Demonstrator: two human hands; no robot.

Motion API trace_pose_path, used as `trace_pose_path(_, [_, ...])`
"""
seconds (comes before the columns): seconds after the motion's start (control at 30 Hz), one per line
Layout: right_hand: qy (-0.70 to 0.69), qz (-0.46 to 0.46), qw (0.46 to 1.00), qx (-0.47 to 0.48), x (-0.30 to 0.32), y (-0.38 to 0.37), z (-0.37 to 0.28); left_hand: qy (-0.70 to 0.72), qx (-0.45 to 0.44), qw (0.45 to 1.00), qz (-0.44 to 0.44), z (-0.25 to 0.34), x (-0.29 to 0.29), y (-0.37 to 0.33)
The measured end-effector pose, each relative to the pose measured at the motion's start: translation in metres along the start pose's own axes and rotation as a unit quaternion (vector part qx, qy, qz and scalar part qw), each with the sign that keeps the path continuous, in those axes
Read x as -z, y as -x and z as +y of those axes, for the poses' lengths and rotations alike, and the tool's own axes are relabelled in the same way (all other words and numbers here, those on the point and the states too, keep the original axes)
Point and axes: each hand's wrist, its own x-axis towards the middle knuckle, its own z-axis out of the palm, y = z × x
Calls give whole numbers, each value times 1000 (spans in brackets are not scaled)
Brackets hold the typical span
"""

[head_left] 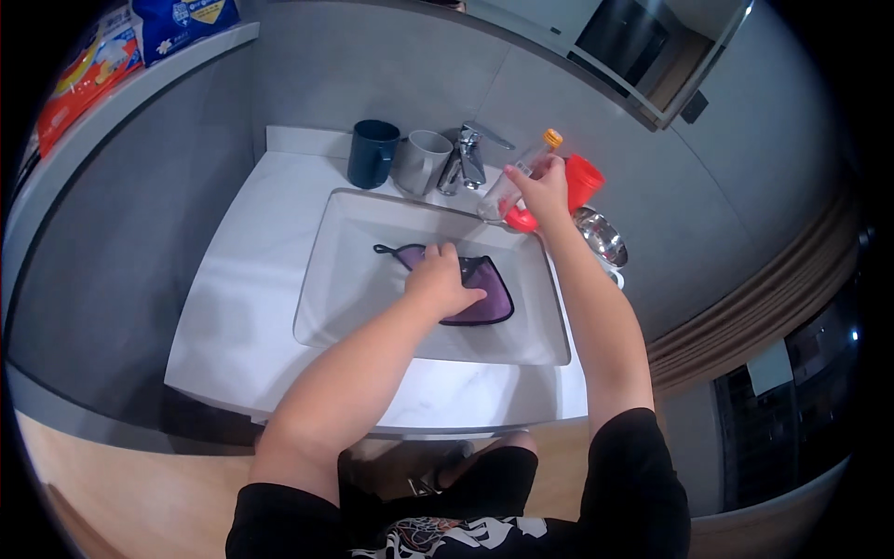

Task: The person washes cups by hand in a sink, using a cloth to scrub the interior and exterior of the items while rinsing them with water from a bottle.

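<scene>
A purple cloth with black edging and a small hanging loop lies in the white sink basin. My left hand is on the cloth, its fingers curled over the fabric and its thumb pointing right. The part of the cloth under my palm is hidden. Over the basin's far right rim, my right hand is closed round a clear bottle with a yellow cap. The bottle leans, its cap end up and to the right.
Behind the basin stand a dark blue mug, a grey mug and a chrome faucet. A red cup and a metal bowl sit at the right. Colourful packages rest on the left ledge; a mirror cabinet hangs above.
</scene>
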Motion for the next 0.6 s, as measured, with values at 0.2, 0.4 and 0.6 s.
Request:
trace_pose_path(0.2, [63,24,998,-16,-14,-14,1,-32,-8,999,-2,0,-1,1])
trace_pose_path(0.4, [11,6,1000,-14,-24,-21,22,-31,-2,999,-12,-1,2,0])
trace_pose_path(0.6, [45,2,998,-38,-33,-39,31,-39,4,999,-14,2,-1,-1])
